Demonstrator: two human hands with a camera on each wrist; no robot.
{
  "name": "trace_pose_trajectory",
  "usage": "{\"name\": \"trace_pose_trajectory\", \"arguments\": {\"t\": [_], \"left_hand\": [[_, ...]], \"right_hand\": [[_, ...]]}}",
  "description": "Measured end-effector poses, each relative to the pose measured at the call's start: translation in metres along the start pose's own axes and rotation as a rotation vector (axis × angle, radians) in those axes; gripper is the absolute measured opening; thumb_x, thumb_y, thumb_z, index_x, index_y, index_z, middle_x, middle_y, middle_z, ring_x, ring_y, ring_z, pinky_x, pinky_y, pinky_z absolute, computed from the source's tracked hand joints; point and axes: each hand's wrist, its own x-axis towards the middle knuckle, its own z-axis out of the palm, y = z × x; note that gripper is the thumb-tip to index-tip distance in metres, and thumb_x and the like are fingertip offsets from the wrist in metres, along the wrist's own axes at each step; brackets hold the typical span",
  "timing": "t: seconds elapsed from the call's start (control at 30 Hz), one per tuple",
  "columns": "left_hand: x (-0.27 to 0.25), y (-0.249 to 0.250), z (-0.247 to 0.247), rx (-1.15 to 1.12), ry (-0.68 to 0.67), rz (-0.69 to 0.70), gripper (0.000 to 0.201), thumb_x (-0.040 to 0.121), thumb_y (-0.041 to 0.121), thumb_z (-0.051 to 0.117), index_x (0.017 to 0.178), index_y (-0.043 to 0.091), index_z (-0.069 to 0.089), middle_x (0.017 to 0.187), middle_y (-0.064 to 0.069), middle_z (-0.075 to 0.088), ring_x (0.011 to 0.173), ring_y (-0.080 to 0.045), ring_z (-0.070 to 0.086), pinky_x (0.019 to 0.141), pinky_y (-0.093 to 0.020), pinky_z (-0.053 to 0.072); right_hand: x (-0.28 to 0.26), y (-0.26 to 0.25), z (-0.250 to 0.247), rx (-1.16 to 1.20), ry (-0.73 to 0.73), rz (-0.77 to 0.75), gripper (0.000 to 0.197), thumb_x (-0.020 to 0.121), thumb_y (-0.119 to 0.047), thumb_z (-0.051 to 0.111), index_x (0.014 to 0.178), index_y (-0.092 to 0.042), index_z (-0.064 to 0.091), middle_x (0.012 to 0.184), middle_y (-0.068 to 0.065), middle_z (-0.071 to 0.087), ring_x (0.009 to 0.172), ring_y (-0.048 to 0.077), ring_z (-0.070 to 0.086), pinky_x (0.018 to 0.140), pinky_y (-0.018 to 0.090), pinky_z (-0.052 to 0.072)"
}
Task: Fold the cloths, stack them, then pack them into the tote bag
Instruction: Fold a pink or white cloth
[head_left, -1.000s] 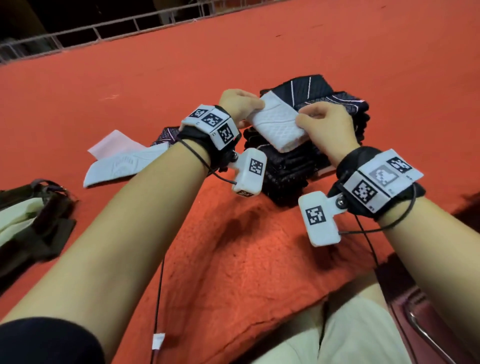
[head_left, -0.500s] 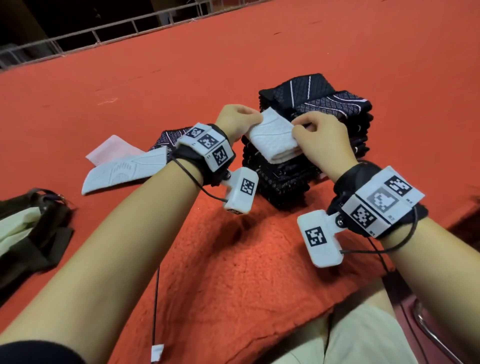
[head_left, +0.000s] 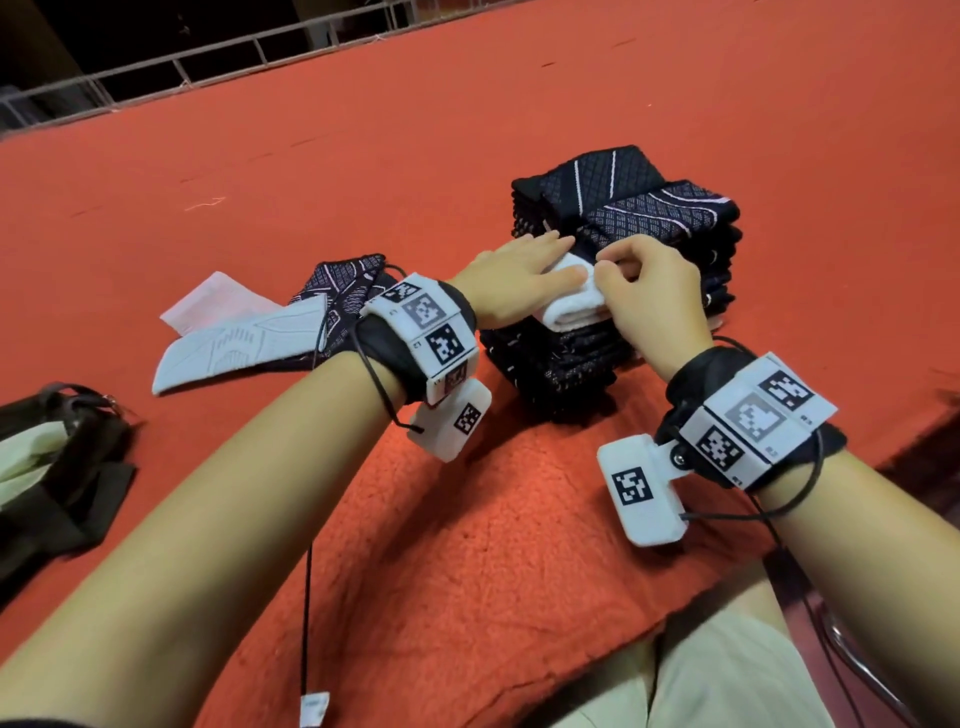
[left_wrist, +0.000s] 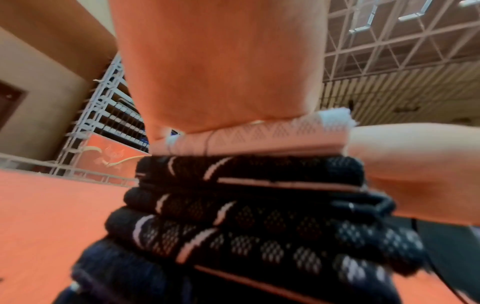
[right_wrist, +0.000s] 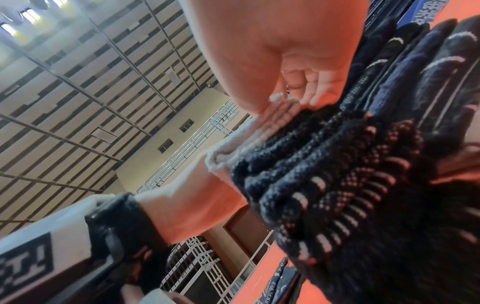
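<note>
A folded white cloth lies on top of the near stack of dark patterned cloths. My left hand lies flat on it with straight fingers and presses it down. My right hand has curled fingers and pinches the white cloth's far right edge. The left wrist view shows the white cloth squeezed between my palm and the dark stack. In the right wrist view the white cloth sits against the stack. A second dark stack stands just behind.
On the red blanket to the left lie unfolded cloths: a white one, a pink one and a dark patterned one. The dark tote bag lies at the left edge. A metal railing runs along the back.
Both hands brought the folded white cloth down from the air onto the near stack. My left hand let go of its pinch and now lies flat on the cloth.
</note>
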Motion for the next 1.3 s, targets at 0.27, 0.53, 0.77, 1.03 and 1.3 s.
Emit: {"name": "trace_pose_trajectory", "arguments": {"t": [0.27, 0.53, 0.77, 1.03, 1.3], "left_hand": [[-0.004, 0.007, 0.010, 0.188, -0.074, -0.006, 0.081, 0.089, 0.069, 0.025, 0.152, 0.024, 0.004, 0.159, 0.006, -0.002, 0.146, -0.014, 0.000, 0.117, -0.043, 0.006], [-0.013, 0.009, -0.004, 0.065, -0.046, -0.009, 0.068, 0.095, 0.061, 0.025, 0.151, 0.026, 0.008, 0.159, 0.007, 0.003, 0.146, -0.014, 0.000, 0.116, -0.044, 0.003], [-0.031, 0.002, -0.042, -0.145, 0.183, 0.174, 0.049, 0.099, 0.035, 0.040, 0.143, 0.015, 0.037, 0.146, -0.001, 0.041, 0.134, -0.014, 0.036, 0.106, -0.022, 0.025], [-0.083, -0.053, -0.067, -0.124, 0.254, 0.015, 0.040, 0.080, 0.034, 0.053, 0.115, 0.016, 0.061, 0.099, 0.002, 0.061, 0.087, -0.015, 0.055, 0.080, -0.024, 0.043], [-0.134, -0.144, -0.059, -0.091, 0.342, -0.244, 0.025, 0.090, 0.017, 0.054, 0.111, 0.008, 0.065, 0.111, -0.009, 0.067, 0.099, -0.022, 0.059, 0.083, -0.024, 0.041]], "right_hand": [[-0.004, 0.012, 0.004, -0.042, 0.007, 0.060, 0.018, 0.089, -0.016, 0.049, 0.093, -0.009, 0.066, 0.087, 0.000, 0.061, 0.085, 0.013, 0.053, 0.072, 0.018, 0.032], [-0.002, -0.001, -0.006, 0.002, -0.077, 0.092, 0.021, 0.090, -0.020, 0.048, 0.095, -0.010, 0.066, 0.089, -0.003, 0.061, 0.085, 0.012, 0.052, 0.073, 0.020, 0.035], [0.000, -0.024, -0.012, -0.087, -0.005, -0.054, 0.011, 0.087, -0.020, 0.048, 0.093, -0.020, 0.057, 0.109, 0.007, 0.056, 0.104, 0.022, 0.052, 0.089, 0.028, 0.039], [-0.016, -0.081, 0.014, -0.214, -0.056, -0.303, 0.023, 0.086, -0.014, 0.045, 0.103, -0.014, 0.060, 0.090, -0.001, 0.060, 0.093, 0.021, 0.056, 0.082, 0.033, 0.042], [-0.037, -0.113, 0.104, -0.300, -0.383, -0.318, 0.020, 0.084, -0.017, 0.046, 0.095, -0.017, 0.064, 0.086, 0.001, 0.062, 0.096, 0.028, 0.058, 0.080, 0.034, 0.045]]}}
